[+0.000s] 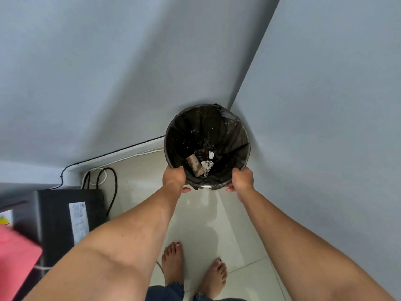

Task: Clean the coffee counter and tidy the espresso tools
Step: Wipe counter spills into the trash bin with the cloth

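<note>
Both hands — left hand point(174, 178), right hand point(242, 178) — grip the bin point(243, 135) rim above pale floor tiles point(138, 170).

The bin point(207, 146) sat in a corner, walled close behind and to the right point(325, 105). Its mouth lay open from above. A black box point(65, 216) and looped cables point(108, 187) crowded the left; the floor point(195, 224) in front lay open.

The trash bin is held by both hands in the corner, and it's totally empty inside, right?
Not quite. The head view shows both the left hand and the right hand gripping the trash bin in the corner, but it is not empty: a cardboard tube and crumpled paper lie at the bottom of its black liner.
</note>
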A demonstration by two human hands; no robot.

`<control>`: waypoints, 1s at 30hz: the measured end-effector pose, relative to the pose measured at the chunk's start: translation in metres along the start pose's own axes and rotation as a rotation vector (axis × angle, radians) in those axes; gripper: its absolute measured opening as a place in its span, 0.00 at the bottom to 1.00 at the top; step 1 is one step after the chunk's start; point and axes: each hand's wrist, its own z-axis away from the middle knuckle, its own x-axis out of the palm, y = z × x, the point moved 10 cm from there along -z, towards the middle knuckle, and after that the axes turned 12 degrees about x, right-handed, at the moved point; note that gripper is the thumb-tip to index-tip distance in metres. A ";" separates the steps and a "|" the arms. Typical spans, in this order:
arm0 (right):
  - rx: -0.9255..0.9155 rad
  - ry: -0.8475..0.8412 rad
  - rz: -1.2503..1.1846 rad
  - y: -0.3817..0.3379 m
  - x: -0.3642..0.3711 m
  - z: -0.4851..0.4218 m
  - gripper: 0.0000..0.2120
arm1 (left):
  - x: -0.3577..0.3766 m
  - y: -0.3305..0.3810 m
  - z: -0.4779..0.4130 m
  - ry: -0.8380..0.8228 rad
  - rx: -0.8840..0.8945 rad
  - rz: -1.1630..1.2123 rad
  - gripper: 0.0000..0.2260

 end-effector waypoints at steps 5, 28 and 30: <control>0.014 -0.020 -0.017 -0.023 -0.033 0.097 0.09 | -0.037 0.065 0.085 -0.005 0.039 -0.039 0.10; -0.164 0.028 -0.034 -0.121 -0.150 0.402 0.11 | -0.066 0.214 0.397 0.135 0.085 0.785 0.24; -0.187 -0.005 0.004 -0.127 -0.156 0.404 0.09 | -0.067 0.218 0.403 0.201 0.071 0.817 0.27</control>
